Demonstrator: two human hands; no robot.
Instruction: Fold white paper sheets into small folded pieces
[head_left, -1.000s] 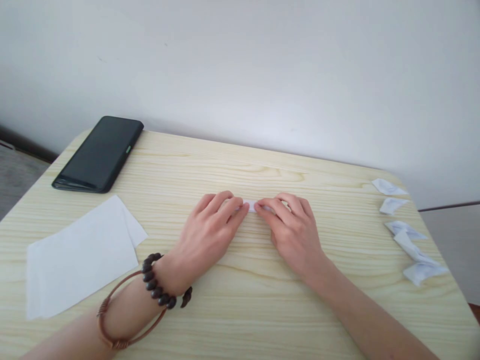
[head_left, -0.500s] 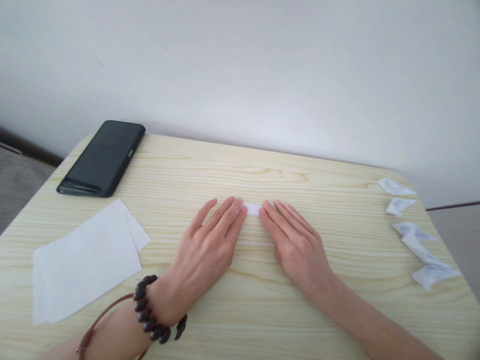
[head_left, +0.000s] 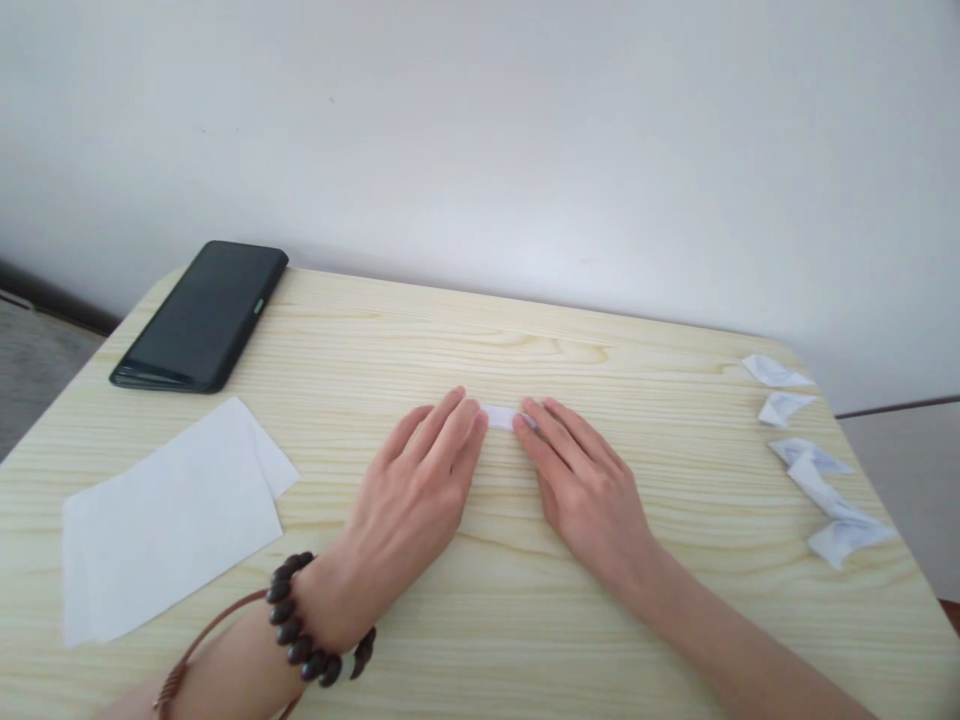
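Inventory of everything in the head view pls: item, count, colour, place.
Narrow folded paper strip: 1, white, mid-table between the hands
Flat rectangular paper sheets: at least 2, white, overlapping, table's left side
Small folded paper pieces: about 5, white, along right edge, some overlapping
Flat rectangular phone: 1, black, far left corner
Wood-grain table: 1, pale yellow, under everything
Plain wall: 1, pale grey-white, behind table
Round-beaded bracelet: 1, dark brown, left wrist
Thin cord bangle: 1, reddish brown, left forearm
Left hand: 1, bare, at strip's left end
Right hand: 1, bare, at strip's right end
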